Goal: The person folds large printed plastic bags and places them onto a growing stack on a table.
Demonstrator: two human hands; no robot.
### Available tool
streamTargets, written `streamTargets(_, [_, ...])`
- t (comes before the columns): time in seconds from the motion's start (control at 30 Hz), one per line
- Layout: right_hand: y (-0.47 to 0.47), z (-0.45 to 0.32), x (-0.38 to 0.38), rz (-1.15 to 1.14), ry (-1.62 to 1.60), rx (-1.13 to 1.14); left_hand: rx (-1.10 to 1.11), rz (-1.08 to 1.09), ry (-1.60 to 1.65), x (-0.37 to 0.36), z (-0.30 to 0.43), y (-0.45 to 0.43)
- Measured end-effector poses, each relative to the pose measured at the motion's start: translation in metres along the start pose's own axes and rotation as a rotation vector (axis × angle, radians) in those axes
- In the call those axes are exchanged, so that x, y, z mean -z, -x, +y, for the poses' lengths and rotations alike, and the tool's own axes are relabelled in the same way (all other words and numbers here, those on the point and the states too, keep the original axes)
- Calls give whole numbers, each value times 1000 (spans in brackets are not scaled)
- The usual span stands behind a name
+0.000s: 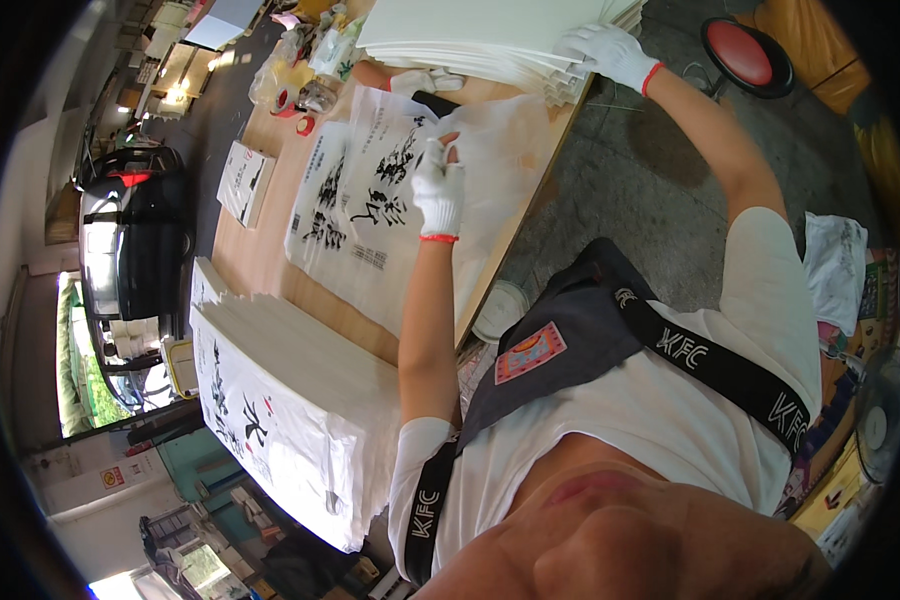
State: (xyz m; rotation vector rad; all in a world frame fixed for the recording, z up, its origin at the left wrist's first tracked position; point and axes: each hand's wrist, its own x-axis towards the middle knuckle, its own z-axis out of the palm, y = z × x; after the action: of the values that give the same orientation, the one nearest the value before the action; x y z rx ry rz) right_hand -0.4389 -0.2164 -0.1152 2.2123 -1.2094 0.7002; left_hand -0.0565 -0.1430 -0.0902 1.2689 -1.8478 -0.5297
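My left hand, in a white knit glove with some bare fingertips, is over printed translucent plastic bags on the wooden table. Its fingers are partly curled; whether they pinch anything cannot be told. My right hand, also gloved, lies with its fingers on the near right corner of a stack of large white sheets. Another white glove is beside that stack, near a dark flat object; whether it is worn is unclear. A second tall stack, topped by a printed bag, stands at left.
Red tape rolls and clear plastic wrapping lie at the table's far left, with a white box nearer. On the floor are a white bucket and a red-seated stool. A dark vehicle stands beyond the table.
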Motion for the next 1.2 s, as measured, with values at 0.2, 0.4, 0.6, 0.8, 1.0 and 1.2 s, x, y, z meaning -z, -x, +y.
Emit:
streamTargets(0.2, [-45, -20, 49, -274, -43, 139, 354, -444, 579, -40, 21, -37])
streamTargets(0.4, [-65, -107, 127, -576, -268, -203, 821, -136, 1213, -32, -12, -34])
streamTargets(0.6, [42, -30, 35, -315, -1737, -1096, 731, -325, 709, 49, -9, -14])
streamTargets(0.8, [-18, -142, 61, -331, -1405, -702, 208, -463, -152, -24, 71, 35])
streamTargets(1.0, [-25, -160, 72, -307, -793, -723, -117, -335, -204, -51, 65, 37])
streamTargets(1.2, [-31, -131, 188, -363, -610, -353, 440, -20, 816, 105, 32, -7])
